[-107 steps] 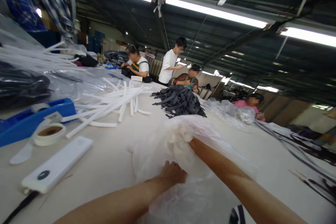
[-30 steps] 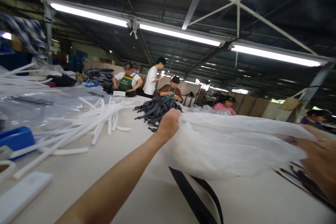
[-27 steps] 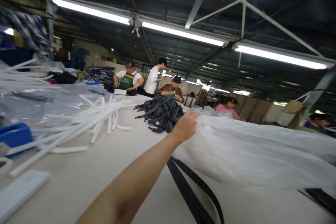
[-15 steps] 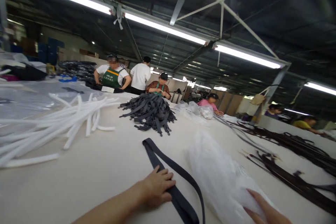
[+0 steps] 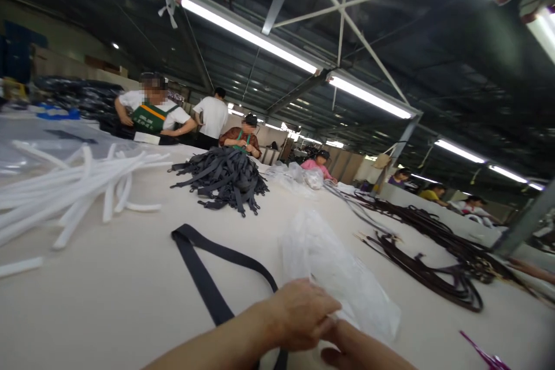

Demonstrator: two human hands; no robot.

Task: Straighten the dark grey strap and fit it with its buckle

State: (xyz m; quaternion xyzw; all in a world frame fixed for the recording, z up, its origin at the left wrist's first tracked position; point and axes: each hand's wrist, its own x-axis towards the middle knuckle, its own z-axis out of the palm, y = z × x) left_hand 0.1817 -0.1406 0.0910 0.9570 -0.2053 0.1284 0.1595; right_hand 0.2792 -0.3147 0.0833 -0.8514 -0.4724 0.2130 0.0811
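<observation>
My left hand (image 5: pixel 303 313) is closed, its fingers curled together at the near edge of a clear, whitish plastic bag (image 5: pixel 347 272). Right beside it and touching it is my right hand (image 5: pixel 347 342), whose fingertips are mostly hidden. The bag lies crumpled and flattened on the table, stretching away from both hands. A dark grey webbing strap (image 5: pixel 202 280) lies folded in a loop to the left, passing partly under my left forearm. Farther back sits a heap of similar dark straps (image 5: pixel 225 176) with small hooks on their ends.
White foam-like tubes (image 5: pixel 87 196) spread over the pale table (image 5: pixel 108 300) on the left. Dark brown cords (image 5: pixel 433 277) lie coiled on the right, and a purple item (image 5: pixel 483 351) is near the front right. Several people work beyond the table, one in a green apron (image 5: pixel 150 118).
My left hand has left the strap and moved right to the bag, meeting my right hand at its near edge. The view has swung right.
</observation>
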